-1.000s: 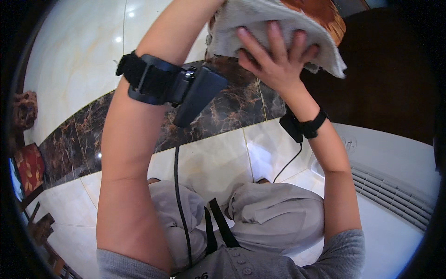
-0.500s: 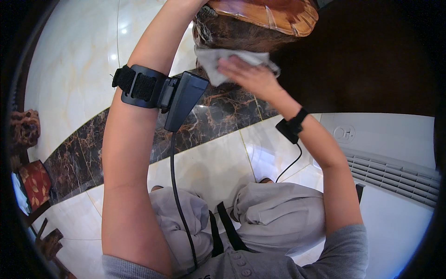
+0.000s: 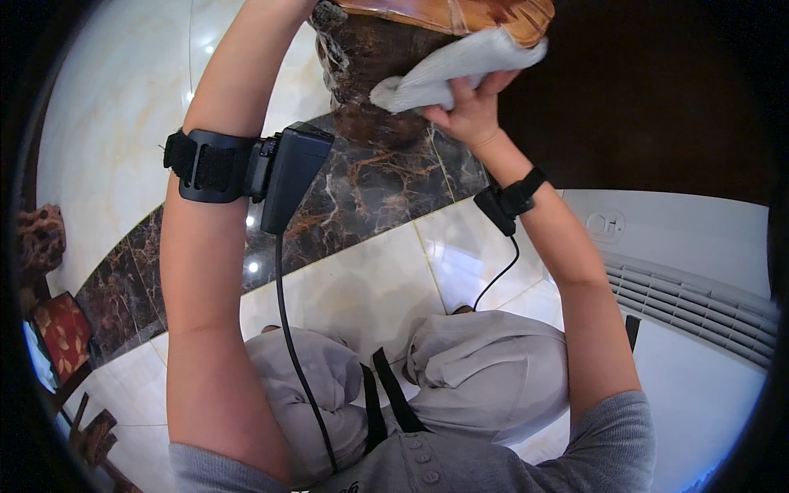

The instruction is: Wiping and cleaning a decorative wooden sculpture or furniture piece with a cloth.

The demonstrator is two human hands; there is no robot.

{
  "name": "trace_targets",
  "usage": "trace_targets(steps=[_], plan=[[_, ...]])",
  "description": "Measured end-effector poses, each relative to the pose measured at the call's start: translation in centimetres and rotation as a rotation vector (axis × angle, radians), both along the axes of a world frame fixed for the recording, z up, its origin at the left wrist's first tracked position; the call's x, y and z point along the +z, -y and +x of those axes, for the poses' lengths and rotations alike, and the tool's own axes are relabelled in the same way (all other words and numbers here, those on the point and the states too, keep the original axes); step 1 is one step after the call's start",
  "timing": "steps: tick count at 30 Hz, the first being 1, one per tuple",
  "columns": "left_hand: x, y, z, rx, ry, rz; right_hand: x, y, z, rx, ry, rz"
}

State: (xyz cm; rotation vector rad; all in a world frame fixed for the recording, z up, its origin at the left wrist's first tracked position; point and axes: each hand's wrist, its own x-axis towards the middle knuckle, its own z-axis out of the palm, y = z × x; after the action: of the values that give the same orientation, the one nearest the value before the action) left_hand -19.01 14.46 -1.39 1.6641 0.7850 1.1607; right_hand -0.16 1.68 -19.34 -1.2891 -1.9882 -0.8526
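Note:
A wooden stand with a glossy orange-brown top [image 3: 415,11] and a dark, rough trunk-like side [image 3: 366,62] rises at the top of the view. Against its right side, just under the rim, my right hand [image 3: 474,115] presses a whitish cloth [image 3: 468,64]. The thumb and fingers are spread around the cloth, with some fingertips hidden behind it. My left forearm [image 3: 218,271] stretches up past the stand's left side, and its hand lies beyond the upper edge of the picture. Each forearm wears a black strapped device with a cable.
A dark brown panel [image 3: 625,99] stands right of the stand. Below it is a white appliance with a slatted grille [image 3: 699,308]. A dark marble band [image 3: 362,197] crosses the pale tiled floor [image 3: 353,283]. Carved wood and a red patterned cushion [image 3: 62,333] are at far left.
My right hand has moved the cloth up and right along the stand's side to its rim. The hand has turned, and the cloth is now bunched. The view has shifted slightly.

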Motion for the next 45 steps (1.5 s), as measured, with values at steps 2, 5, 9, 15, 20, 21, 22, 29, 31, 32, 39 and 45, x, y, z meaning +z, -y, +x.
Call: trace_targets(steps=[2, 5, 9, 15, 20, 21, 22, 29, 31, 32, 39, 45], plan=[[0.3, -0.2, -0.5, -0.001, 0.001, -0.043, -2.1, 0.1, -0.6, 0.030, -0.056, -0.024], [0.1, -0.6, -0.6, -0.055, 0.036, -0.126, -5.3, 2.9, -0.3, -0.026, 0.029, -0.330], [0.1, -0.8, -0.2, 0.019, -0.028, -0.123, -5.6, 4.3, -0.4, -0.009, 0.023, -0.516], [-1.0, -2.6, 0.0, 0.135, -0.097, 0.033, -2.4, 5.6, -1.0, -0.061, 0.194, -0.579], [-1.4, -3.0, 0.3, 0.230, -0.188, 0.110, 0.0, 5.3, -1.7, 0.010, 0.157, -0.508], [-1.5, -3.1, 0.3, 0.237, -0.204, 0.102, 0.9, 5.2, -2.1, 0.009, 0.155, -0.504], [-1.6, -3.1, 0.0, 0.249, -0.224, 0.091, 2.5, 4.9, -3.0, 0.071, 0.120, -0.374], [-1.1, -2.3, -0.5, 0.165, -0.165, 0.023, 8.0, 2.0, -6.5, 0.083, 0.160, 0.005], [-1.3, -2.8, 0.0, 0.131, -0.103, 0.073, 6.4, 1.7, -6.8, -0.061, 0.332, -0.014], [-1.5, -3.1, 0.2, 0.125, -0.106, 0.075, 5.8, 1.6, -6.7, -0.067, 0.329, -0.014], [-1.3, -2.6, 0.0, -0.048, 0.050, -0.050, 3.8, 1.4, -6.9, -0.136, 0.425, 0.007], [-2.2, -3.6, -0.6, 0.193, -0.155, 0.060, 1.7, 2.1, -7.0, -0.057, 0.402, -0.044]])
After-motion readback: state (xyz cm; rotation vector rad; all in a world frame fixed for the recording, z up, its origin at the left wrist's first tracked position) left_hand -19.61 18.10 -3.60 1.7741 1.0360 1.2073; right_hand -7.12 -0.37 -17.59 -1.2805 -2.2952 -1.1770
